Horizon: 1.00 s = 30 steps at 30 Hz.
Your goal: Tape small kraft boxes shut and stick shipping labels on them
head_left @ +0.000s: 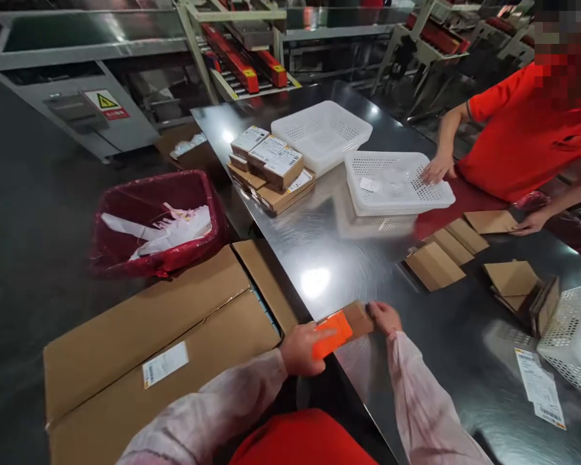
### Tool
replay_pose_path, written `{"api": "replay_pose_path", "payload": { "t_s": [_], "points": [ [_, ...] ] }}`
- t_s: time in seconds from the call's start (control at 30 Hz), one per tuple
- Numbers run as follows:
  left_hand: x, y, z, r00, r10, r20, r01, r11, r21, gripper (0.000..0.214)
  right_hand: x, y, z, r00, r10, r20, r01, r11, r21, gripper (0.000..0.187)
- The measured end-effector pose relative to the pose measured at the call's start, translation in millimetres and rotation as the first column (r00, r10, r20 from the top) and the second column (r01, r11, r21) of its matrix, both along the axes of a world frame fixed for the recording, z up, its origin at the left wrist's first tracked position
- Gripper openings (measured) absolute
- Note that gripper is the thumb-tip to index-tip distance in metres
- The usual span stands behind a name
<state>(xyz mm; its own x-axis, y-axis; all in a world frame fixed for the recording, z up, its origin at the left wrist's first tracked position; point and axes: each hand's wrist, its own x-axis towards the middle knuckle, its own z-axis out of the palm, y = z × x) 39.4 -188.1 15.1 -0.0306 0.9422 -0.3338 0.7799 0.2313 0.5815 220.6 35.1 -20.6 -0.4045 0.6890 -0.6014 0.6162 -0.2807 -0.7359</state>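
A small brown cardboard box is held up over the near edge of the steel table. My right hand grips its right end between thumb and fingers. At the left, my left hand is closed on a flat bright orange piece, which lies against the box's near face; its kind I cannot make out. The left index finger stretches across the orange surface. Whether the left fingers also clasp the box is hidden. Left of that hand stands a large carton with a white label.
Labelled parcels are stacked on the steel table, near a white basket and a second white basket. A co-worker handles folded cardboard across the table. A red-lined bin holds paper scraps. Labels lie right.
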Motion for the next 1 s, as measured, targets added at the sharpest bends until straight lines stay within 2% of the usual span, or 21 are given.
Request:
{"api": "replay_pose_path", "payload": {
  "t_s": [0.03,0.07,0.1,0.13,0.17,0.2,0.23,0.27,0.3,0.33,0.47,0.53,0.6,0.7,0.77,0.83,0.9,0.97,1.0],
  "points": [
    [6.5,15.5,6.7,1.000,-0.016,-0.008,0.016,0.999,-0.034,0.066,8.1,11.4,4.3,0.998,0.027,0.057,-0.033,0.994,0.104,0.060],
    [12.5,28.8,12.1,0.999,-0.027,-0.016,0.026,0.998,-0.063,0.065,13.3,17.6,7.2,0.990,0.105,0.099,-0.122,0.975,0.183,0.072],
    [17.6,39.5,16.6,0.999,-0.036,-0.026,0.034,0.996,-0.088,0.065,14.8,18.8,8.1,0.962,0.233,0.140,-0.262,0.933,0.248,0.086],
    [21.5,47.3,20.2,0.999,-0.040,-0.037,0.036,0.994,-0.107,0.065,12.6,16.0,6.9,0.894,0.400,0.203,-0.446,0.840,0.308,0.098],
    [24.3,52.4,23.1,0.998,-0.040,-0.048,0.034,0.992,-0.122,0.066,7.3,10.4,3.7,0.776,0.566,0.278,-0.631,0.694,0.347,0.106],
    [25.8,54.9,25.5,0.997,-0.041,-0.058,0.033,0.990,-0.134,0.066,-0.2,3.7,-0.8,0.625,0.697,0.350,-0.777,0.515,0.362,0.108],
    [26.0,54.7,27.5,0.997,-0.041,-0.069,0.031,0.989,-0.143,0.065,-8.4,-2.8,-5.8,0.488,0.777,0.398,-0.861,0.355,0.364,0.105],
    [24.9,51.7,29.1,0.996,-0.043,-0.078,0.031,0.988,-0.149,0.065,-16.2,-8.0,-10.5,0.400,0.817,0.415,-0.895,0.252,0.367,0.098],
    [22.2,45.6,30.2,0.995,-0.044,-0.085,0.030,0.988,-0.152,0.064,-22.5,-11.6,-14.5,0.352,0.839,0.415,-0.906,0.193,0.378,0.090],
    [18.1,36.1,30.6,0.995,-0.042,-0.092,0.027,0.987,-0.159,0.064,-26.9,-13.2,-17.3,0.331,0.852,0.406,-0.905,0.164,0.393,0.083],
    [-8.0,-29.4,23.6,0.993,-0.020,-0.114,-0.009,0.969,-0.245,0.065,-29.7,-9.3,-22.1,0.349,0.865,0.360,-0.879,0.168,0.447,0.072],
    [-19.0,-61.9,12.8,0.992,-0.003,-0.129,-0.036,0.954,-0.298,0.066,-30.4,-8.3,-25.4,0.356,0.873,0.332,-0.869,0.178,0.462,0.072],
    [-23.8,-78.6,-3.3,0.992,0.006,-0.128,-0.048,0.943,-0.330,0.068,-33.7,-11.0,-31.0,0.339,0.893,0.294,-0.865,0.173,0.471,0.073],
    [-22.9,-73.7,-32.7,0.996,0.018,-0.087,-0.045,0.948,-0.315,0.069,-39.7,-18.5,-40.3,0.327,0.917,0.230,-0.842,0.172,0.512,0.075],
    [-22.8,-66.0,-49.4,0.999,0.015,-0.052,-0.029,0.957,-0.289,0.069,-40.9,-22.5,-44.6,0.348,0.917,0.192,-0.810,0.192,0.554,0.076],
    [-26.6,-66.7,-58.8,1.000,0.010,-0.027,-0.016,0.973,-0.231,0.069,-39.5,-25.3,-47.1,0.377,0.914,0.148,-0.775,0.224,0.591,0.079],
    [-34.7,-75.1,-58.9,1.000,0.018,-0.016,-0.020,0.990,-0.142,0.067,-36.9,-29.0,-49.0,0.433,0.897,0.091,-0.727,0.288,0.623,0.086],
    [-44.4,-80.9,-49.9,1.000,0.015,0.000,-0.015,0.999,-0.047,0.064,-32.9,-34.7,-51.1,0.498,0.865,0.065,-0.688,0.348,0.637,0.093],
    [-48.4,-78.9,-42.8,1.000,-0.002,0.016,0.002,1.000,-0.010,0.063,-29.6,-37.8,-52.3,0.521,0.849,0.084,-0.685,0.358,0.634,0.095]
  ]
}}
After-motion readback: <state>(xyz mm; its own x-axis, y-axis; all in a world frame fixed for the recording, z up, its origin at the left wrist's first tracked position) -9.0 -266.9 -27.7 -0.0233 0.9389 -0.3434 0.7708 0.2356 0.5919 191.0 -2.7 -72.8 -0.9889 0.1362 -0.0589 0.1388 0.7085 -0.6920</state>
